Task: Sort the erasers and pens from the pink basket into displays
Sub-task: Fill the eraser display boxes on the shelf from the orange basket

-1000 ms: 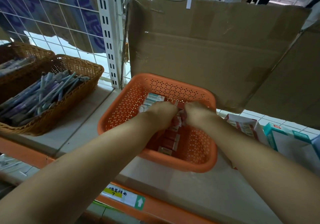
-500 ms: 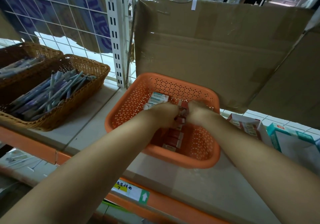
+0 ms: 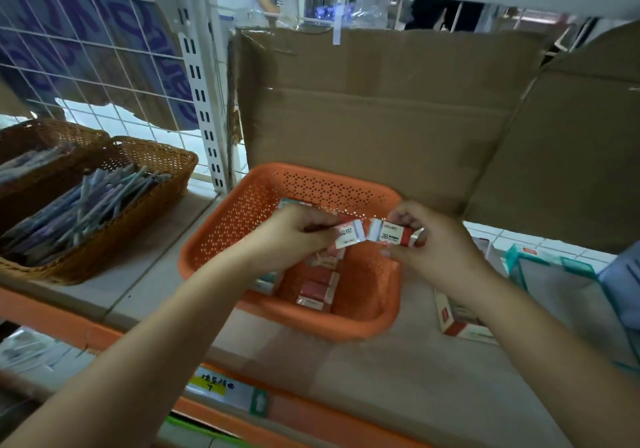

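1. The plastic basket (image 3: 311, 323) sits mid-shelf on the shelf board (image 3: 381, 371).
2. Loose erasers (image 3: 317, 286) lie inside it, toward its right side.
3. Above the basket, the left hand (image 3: 294, 236) holds the left-hand eraser (image 3: 348, 236) and the right hand (image 3: 436, 243) holds the right-hand eraser (image 3: 391, 234), just beside each other.
4. The near wicker basket (image 3: 114, 239), containing pens (image 3: 86, 205), stands left of the plastic basket. The far wicker basket (image 3: 45, 135) touches it on its far-left side.
5. The upright post (image 3: 197, 83) stands at the far edge, between the wicker and plastic baskets.
6. The cardboard sheet (image 3: 381, 118) stands behind the plastic basket.
7. A carton (image 3: 457, 319) lies right of the plastic basket.
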